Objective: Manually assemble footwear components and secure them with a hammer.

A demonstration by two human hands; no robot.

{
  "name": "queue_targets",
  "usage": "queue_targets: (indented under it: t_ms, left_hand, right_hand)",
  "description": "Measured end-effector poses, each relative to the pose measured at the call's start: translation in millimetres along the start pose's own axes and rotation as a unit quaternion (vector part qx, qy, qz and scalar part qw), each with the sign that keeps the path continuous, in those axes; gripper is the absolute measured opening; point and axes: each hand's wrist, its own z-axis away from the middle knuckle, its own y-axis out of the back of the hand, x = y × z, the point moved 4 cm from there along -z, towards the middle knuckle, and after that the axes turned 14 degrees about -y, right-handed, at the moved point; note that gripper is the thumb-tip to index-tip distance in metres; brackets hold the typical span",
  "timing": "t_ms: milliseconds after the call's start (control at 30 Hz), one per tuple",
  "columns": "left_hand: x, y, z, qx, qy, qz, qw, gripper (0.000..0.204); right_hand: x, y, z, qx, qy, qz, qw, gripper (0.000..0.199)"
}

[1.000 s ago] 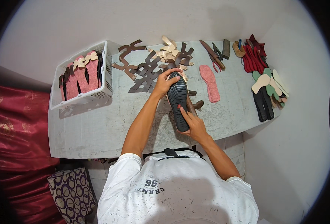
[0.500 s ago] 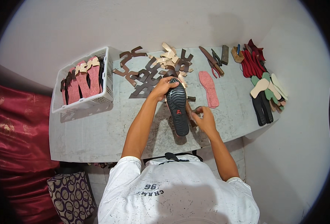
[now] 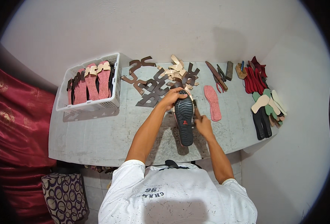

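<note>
My left hand (image 3: 173, 98) grips the toe end of a sandal (image 3: 184, 117), its ridged black sole facing up and a small red mark near the middle. Part of a light strap shows along the sandal's edge. Just right of the sandal, my right hand (image 3: 204, 126) is closed round the wooden handle of a hammer (image 3: 197, 111). The hammer's dark head lies partly behind the sandal. A loose pink insole (image 3: 212, 103) rests on the table beyond my right hand.
A white basket (image 3: 118, 93) of pink sandals stands at the left. Dark strap pieces (image 3: 150, 99) and cream ones (image 3: 177, 64) lie behind the sandal. Toward the right are a knife (image 3: 214, 72), pliers (image 3: 220, 87), red pieces (image 3: 253, 84) and stacked soles (image 3: 261, 121) on the table (image 3: 94, 143).
My right hand has shifted up along the hammer, whose handle is now gripped and nearer upright beside the sandal. The whole view has tilted, so everything sits lower.
</note>
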Motion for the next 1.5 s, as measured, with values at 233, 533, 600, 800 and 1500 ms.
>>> queue_targets:
  t_ms: [233,533,600,800,1500]
  left_hand:
    - [0,8,1,-0.004,0.008,0.026,1.0,0.014]
    - [1,3,-3,-0.018,-0.033,0.037,0.999,0.015]
    - [-1,5,-2,-0.024,-0.04,0.022,0.999,0.016]
    - [0,5,-1,-0.023,-0.069,0.0,0.997,0.021]
    - [20,12,8,-0.025,-0.057,0.009,0.998,0.018]
  right_hand:
    - [-107,137,51,-0.084,-0.054,-0.402,0.91,0.022]
    - [-88,69,77,0.062,0.102,-0.136,0.983,0.035]
    - [-93,68,77,0.001,0.073,-0.157,0.985,0.03]
    - [-128,122,74,-0.042,0.032,-0.268,0.962,0.023]
    - [-132,112,93,0.085,0.108,-0.357,0.924,0.02]
